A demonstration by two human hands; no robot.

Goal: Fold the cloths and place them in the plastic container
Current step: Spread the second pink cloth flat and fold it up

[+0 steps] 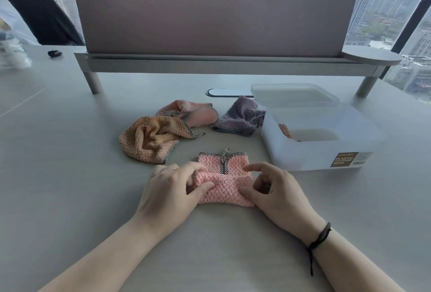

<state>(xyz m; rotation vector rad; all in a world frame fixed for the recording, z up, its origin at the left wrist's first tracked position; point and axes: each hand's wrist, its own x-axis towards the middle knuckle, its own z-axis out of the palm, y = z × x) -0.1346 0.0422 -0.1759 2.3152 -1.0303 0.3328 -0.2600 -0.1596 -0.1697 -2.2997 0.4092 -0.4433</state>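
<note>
Bare table [233,245] between cloth [225,184] and container [321,142]

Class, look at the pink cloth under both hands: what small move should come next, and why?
Probably roll the raised fold forward to the far trimmed edge: the left hand and right hand pinch the pink cloth half folded, not yet compact enough for the plastic container.

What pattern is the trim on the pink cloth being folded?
Black-and-white checked trim edging the pink cloth, seen in the head view.
</note>
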